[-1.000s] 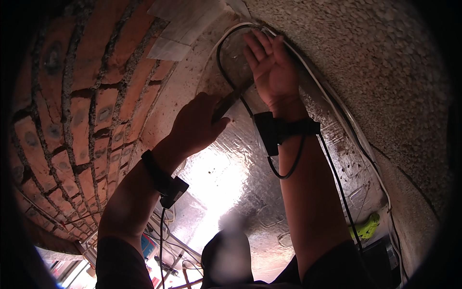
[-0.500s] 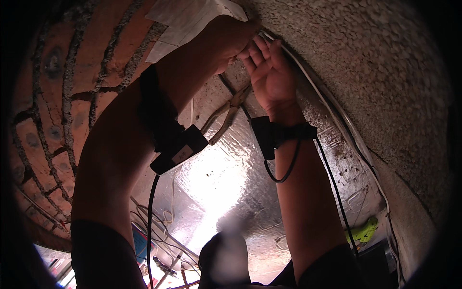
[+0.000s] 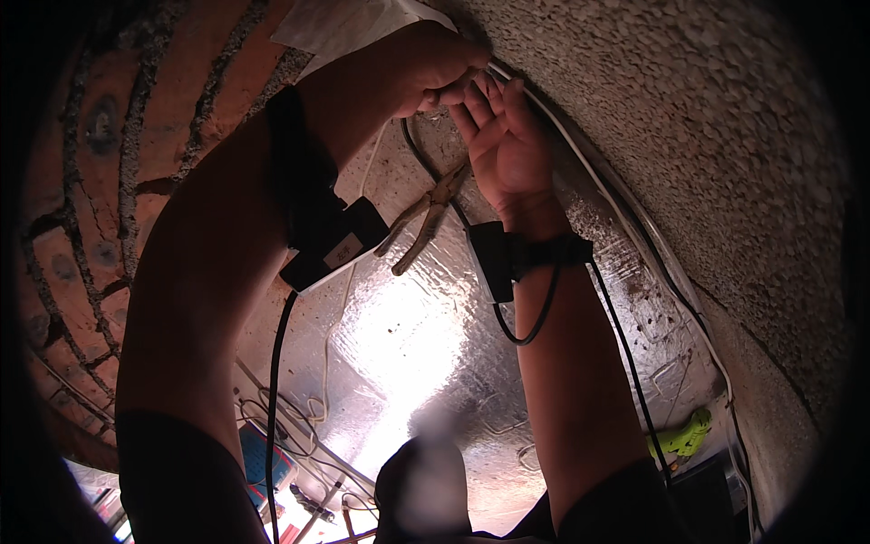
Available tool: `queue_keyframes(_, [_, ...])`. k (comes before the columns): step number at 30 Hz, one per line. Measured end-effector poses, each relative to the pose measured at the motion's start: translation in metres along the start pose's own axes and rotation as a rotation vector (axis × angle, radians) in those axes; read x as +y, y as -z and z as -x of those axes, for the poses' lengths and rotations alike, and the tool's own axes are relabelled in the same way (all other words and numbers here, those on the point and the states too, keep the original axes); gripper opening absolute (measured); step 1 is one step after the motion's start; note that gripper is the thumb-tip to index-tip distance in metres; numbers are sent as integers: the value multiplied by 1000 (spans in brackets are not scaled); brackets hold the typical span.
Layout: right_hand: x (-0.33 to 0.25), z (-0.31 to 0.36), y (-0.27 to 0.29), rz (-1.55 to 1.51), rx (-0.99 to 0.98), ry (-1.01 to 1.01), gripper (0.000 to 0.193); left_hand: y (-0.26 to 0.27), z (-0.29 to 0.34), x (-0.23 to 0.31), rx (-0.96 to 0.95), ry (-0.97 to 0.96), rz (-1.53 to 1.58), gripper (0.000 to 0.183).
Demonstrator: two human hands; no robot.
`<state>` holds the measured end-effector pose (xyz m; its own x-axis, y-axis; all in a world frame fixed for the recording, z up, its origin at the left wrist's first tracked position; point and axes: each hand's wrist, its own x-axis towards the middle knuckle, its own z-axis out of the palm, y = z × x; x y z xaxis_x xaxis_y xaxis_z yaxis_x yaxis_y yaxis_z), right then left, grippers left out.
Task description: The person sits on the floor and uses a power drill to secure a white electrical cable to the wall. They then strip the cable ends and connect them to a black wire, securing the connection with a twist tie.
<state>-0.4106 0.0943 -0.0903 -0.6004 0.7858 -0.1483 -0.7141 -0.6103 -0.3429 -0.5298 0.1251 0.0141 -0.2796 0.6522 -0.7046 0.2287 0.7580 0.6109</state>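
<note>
Both my hands are raised to the far top of the view, close together beside the pebbled wall. My left hand [image 3: 449, 71] has its fingers closed in a pinch; what they hold is hidden. Just below and to its right, my right hand [image 3: 507, 150] shows its palm, fingers apart and loosely bent, the tips close to the left fingers. A white cable [image 3: 580, 159] runs along the wall from beside the fingertips. Below the hands, pliers [image 3: 426, 218] with worn handles lie with their jaws close to my right wrist, next to a black cable [image 3: 417, 150].
A rough pebbled wall [image 3: 689, 136] rises on the right, a brick wall [image 3: 100, 208] on the left. A shiny foil-like surface [image 3: 362, 317] glares below. Yellow-green object [image 3: 684, 437] lies lower right. Tangled wires [image 3: 313, 444] and a blue box [image 3: 258, 458] are lower left.
My left forearm and elbow have shifted slightly to the left, and the left hand slightly up, showing more of the black cable. The right hand has barely moved.
</note>
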Motion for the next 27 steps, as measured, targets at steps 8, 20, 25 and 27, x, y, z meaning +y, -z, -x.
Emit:
queue_keyframes(8, [-2,2,-4,39,-17,-16,58,7,-5,4,14,-200,-283,19])
queue_keyframes(20, [-3,3,-2,7,19,-28,49,17,-6,-12,27,-433,-522,24])
queue_keyframes(25, [-2,3,-5,1,-3,-35,53,29,-1,-15,-84,-401,-383,24])
queue_keyframes(27, [-2,3,0,5,-8,-36,59,23,4,-21,-50,-345,-202,24])
